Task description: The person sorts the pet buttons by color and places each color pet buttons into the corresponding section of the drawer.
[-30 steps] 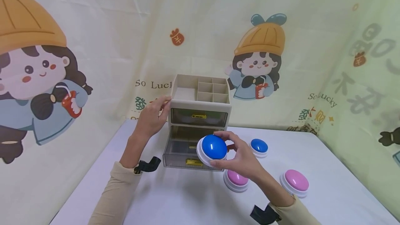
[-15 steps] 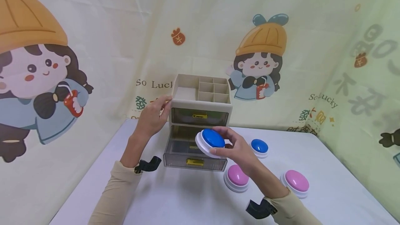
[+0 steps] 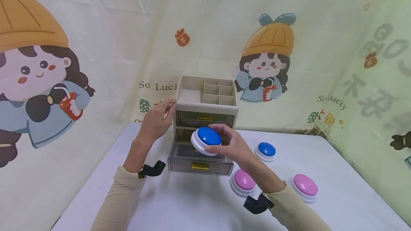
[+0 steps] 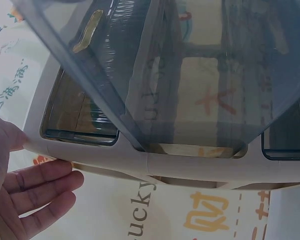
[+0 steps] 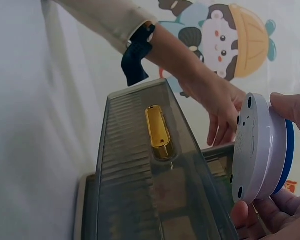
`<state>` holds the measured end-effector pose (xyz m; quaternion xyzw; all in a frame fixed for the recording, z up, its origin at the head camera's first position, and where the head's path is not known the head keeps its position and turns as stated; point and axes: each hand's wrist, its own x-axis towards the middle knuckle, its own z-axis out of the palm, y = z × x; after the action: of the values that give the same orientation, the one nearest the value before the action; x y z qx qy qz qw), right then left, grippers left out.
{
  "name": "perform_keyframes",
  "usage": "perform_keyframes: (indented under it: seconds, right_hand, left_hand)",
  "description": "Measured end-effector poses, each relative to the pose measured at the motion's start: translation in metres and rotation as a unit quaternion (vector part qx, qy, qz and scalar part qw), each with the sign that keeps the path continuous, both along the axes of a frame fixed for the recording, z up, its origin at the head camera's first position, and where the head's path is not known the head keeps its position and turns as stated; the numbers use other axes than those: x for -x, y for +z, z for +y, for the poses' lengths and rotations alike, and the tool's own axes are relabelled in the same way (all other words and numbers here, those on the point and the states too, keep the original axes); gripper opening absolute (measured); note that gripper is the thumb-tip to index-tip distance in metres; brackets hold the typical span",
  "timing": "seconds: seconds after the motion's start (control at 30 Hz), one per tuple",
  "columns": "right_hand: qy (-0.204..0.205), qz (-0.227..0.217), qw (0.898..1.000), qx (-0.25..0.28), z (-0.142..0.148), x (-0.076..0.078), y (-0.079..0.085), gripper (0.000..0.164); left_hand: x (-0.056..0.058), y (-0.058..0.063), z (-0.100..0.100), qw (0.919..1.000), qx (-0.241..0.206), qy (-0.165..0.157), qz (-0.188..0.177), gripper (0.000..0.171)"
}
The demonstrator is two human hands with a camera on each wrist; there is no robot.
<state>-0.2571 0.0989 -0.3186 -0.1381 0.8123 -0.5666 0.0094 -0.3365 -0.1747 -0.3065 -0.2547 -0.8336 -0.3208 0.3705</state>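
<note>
My right hand [image 3: 232, 144] holds a blue dome push button [image 3: 209, 136] with a white round base, thumb and fingers at its rim. It hangs tilted above a pulled-out, see-through lower drawer [image 3: 179, 165]. The right wrist view shows the button's white underside [image 5: 249, 145] beside the grey drawer front [image 5: 135, 165]. My left hand [image 3: 156, 120] touches the upper left side of the beige drawer organizer [image 3: 208, 107]. In the left wrist view the left fingers [image 4: 47, 192] lie nearly straight at the organizer's edge. The upper drawer [image 3: 189, 120] is closed.
A pink push button [image 3: 244, 180] sits on the white table [image 3: 179, 202] just right of the drawer. Farther right are another blue button [image 3: 266, 149] and a pink one [image 3: 305, 185]. A printed cloth [image 3: 205, 20] hangs behind the organizer, whose top has several compartments.
My right hand has carried the blue button left and slightly up, from the drawer's front right to over the drawer. The button's tilt has changed. My left hand stays in place.
</note>
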Motion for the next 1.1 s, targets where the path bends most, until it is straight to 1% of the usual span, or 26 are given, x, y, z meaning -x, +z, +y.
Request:
perform_keyframes:
  seconds: [0.27, 0.53, 0.67, 0.8, 0.87, 0.93, 1.1]
  right_hand:
    - [0.012, 0.003, 1.000, 0.011, -0.011, 0.006, 0.001, 0.075]
    - [0.018, 0.020, 0.999, -0.021, -0.023, 0.011, -0.001, 0.076]
    - [0.022, 0.050, 0.997, -0.048, -0.029, 0.013, -0.002, 0.075]
    - [0.020, 0.103, 0.990, -0.089, -0.034, 0.014, -0.002, 0.077]
    - [0.018, 0.120, 0.987, -0.105, -0.036, 0.015, -0.002, 0.077]
    - [0.018, 0.125, 0.985, -0.113, -0.038, 0.015, -0.003, 0.077]
    - [0.025, 0.120, 0.985, -0.120, -0.042, 0.017, -0.005, 0.076]
  left_hand:
    - [-0.001, 0.000, 0.001, 1.0000, 0.001, 0.004, -0.002, 0.029]
    - [-0.002, 0.000, 0.001, 0.9999, 0.000, 0.005, -0.009, 0.029]
    - [-0.002, 0.000, 0.000, 0.9999, 0.000, 0.002, -0.011, 0.030]
    - [-0.001, -0.001, 0.000, 0.9999, -0.002, 0.002, -0.011, 0.031]
    - [-0.001, -0.002, 0.000, 0.9999, -0.003, 0.002, -0.012, 0.032]
    - [-0.001, -0.002, 0.000, 0.9999, -0.003, 0.002, -0.012, 0.032]
    - [-0.002, -0.001, -0.001, 0.9999, -0.003, 0.003, -0.012, 0.033]
